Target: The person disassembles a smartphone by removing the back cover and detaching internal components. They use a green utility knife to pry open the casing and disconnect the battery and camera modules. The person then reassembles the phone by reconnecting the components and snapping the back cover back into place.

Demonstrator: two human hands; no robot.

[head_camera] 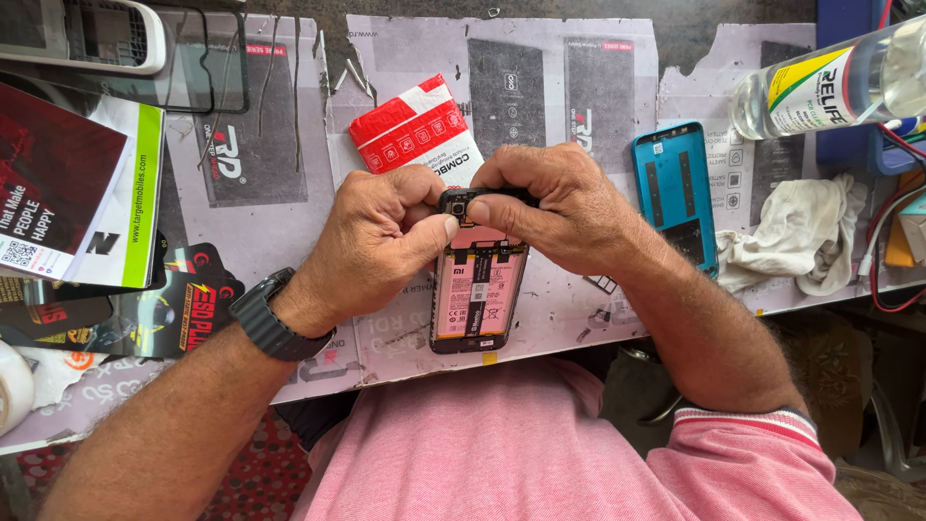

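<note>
An opened smartphone (477,294) lies back-side up on the work mat, its pink battery exposed. My left hand (386,232) and my right hand (555,207) both pinch its top end near the camera module, fingertips meeting there. A dark watch sits on my left wrist (270,318). The phone's blue back cover (677,193) lies to the right, apart from my hands.
A red and white packet (415,125) lies behind my hands. A white cloth (801,236) and a clear bottle (834,82) are at the right. Booklets (72,193) and black packets (145,309) lie at the left, red wires (892,251) at the far right.
</note>
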